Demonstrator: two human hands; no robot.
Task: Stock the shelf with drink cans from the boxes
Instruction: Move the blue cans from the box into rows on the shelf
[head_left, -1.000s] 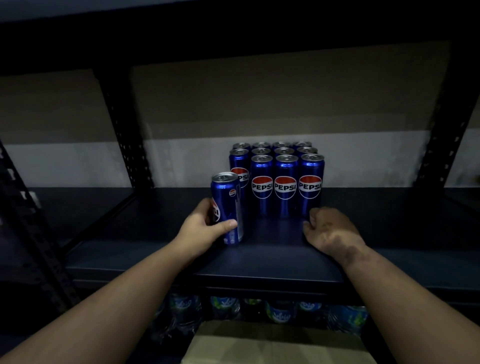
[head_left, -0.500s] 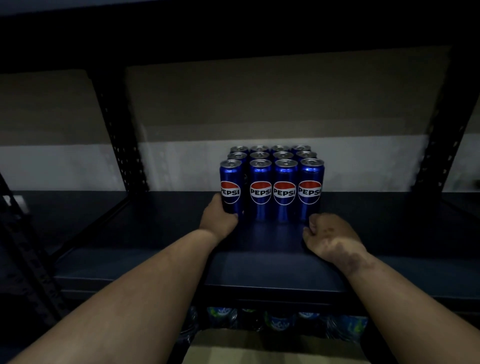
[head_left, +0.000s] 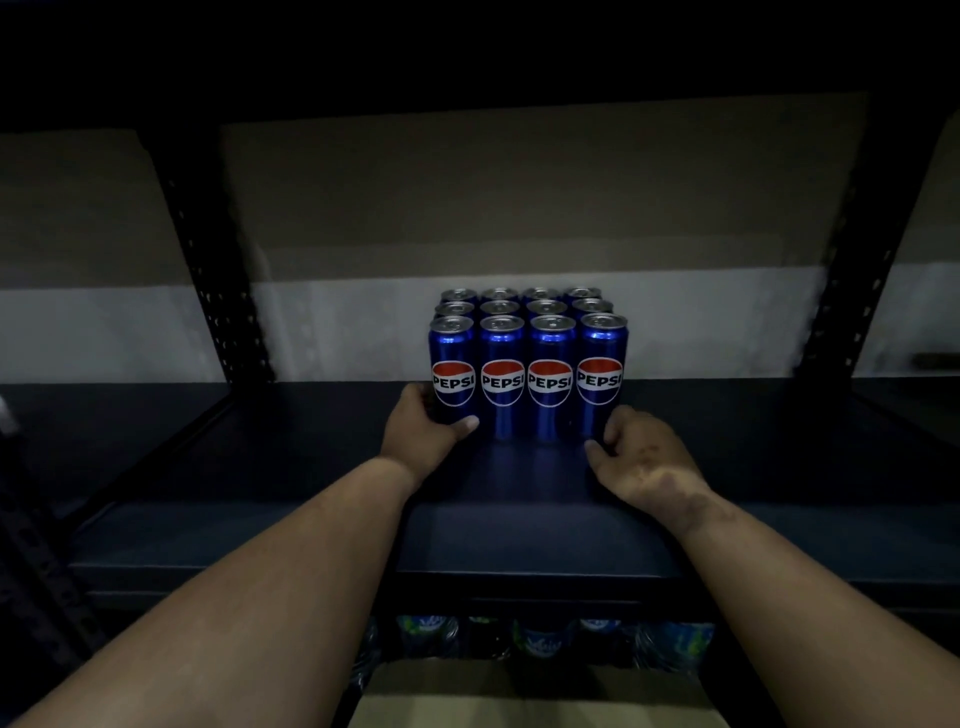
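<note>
Blue aluminium cans (head_left: 527, 364) bearing a red, white and blue logo are seen standing upright in a tight block on the shelf (head_left: 545, 499), four across the front and three rows deep, labels turned forward. The front-left can (head_left: 452, 382) is held low on its body by the left hand (head_left: 423, 439): the thumb is laid across its front near the base, and the fingers are wrapped round its left side, largely hidden. The right hand (head_left: 644, 460) is rested on the shelf just in front of the front-right can (head_left: 601, 382); its fingers are curled at the foot of that can, but whether contact is made cannot be told.

The step in hand is judged to be the seating of the front-left can into line with its row. For the next move, release of that can without tipping it is called for, followed by a reach down to the boxes for further cans; a new row would be begun in front of or beside the block.

The shelf is a dark, flat board carried on perforated metal uprights (head_left: 208, 260), with much bare surface on either side. Below it, bottles with blue and green labels (head_left: 540, 642) are stored, and a cardboard box (head_left: 519, 701) is partly visible at the bottom edge. A two-tone wall (head_left: 337, 322) is seen behind, and the lighting is dim.
</note>
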